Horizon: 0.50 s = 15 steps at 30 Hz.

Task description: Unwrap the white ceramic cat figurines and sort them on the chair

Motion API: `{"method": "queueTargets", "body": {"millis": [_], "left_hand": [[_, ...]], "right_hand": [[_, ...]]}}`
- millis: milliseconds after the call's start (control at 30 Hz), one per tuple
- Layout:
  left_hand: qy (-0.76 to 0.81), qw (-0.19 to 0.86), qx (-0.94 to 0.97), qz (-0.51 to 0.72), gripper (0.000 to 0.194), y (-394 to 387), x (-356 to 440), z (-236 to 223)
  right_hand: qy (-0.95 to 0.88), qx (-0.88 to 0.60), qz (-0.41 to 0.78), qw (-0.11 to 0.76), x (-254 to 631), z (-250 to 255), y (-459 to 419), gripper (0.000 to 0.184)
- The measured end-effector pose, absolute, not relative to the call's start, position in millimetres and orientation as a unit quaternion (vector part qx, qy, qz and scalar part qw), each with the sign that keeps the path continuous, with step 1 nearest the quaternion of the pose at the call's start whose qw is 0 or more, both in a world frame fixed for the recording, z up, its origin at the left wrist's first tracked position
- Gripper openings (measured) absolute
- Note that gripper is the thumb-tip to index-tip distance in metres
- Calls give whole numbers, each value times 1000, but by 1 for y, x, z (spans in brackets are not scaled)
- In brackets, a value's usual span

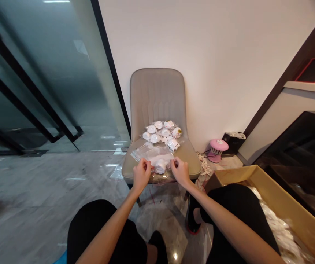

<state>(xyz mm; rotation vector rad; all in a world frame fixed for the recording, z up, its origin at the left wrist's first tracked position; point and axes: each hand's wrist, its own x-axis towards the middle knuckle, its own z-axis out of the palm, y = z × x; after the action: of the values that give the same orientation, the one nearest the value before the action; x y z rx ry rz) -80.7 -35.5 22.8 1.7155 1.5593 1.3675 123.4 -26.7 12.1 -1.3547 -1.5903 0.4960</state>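
Note:
Near the front edge of the chair seat, a small round white item [160, 167] sits in a clear plastic bag. My left hand [142, 173] pinches the bag at its left side, fingers closed. On the opposite side my right hand [180, 170] pinches the clear plastic too. Just behind lie flat clear plastic bags [143, 151], overlapping on the seat. Farther back is a pile of white items in clear wrapping [154, 138], some with coloured marks. What kind of item they are, I cannot make out.
The grey-beige chair [157, 91] stands against a white wall. At my right, a cardboard box [278, 183] holds many wrapped white items. A pink round device [218, 146] and a black box [233, 142] sit on the floor. Glass doors [50, 73] are at left.

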Motion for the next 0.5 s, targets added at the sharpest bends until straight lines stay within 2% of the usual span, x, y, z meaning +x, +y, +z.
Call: {"method": "queueTargets", "body": {"millis": [300,500], "left_hand": [[601,253,601,462,21,-14,-85,26],[650,363,530,406,15,3,-81,29]], "right_hand": [[-640,-597,166,455,120,14,-12,33],[-606,-639,258,397,123,15,5,27]]}}
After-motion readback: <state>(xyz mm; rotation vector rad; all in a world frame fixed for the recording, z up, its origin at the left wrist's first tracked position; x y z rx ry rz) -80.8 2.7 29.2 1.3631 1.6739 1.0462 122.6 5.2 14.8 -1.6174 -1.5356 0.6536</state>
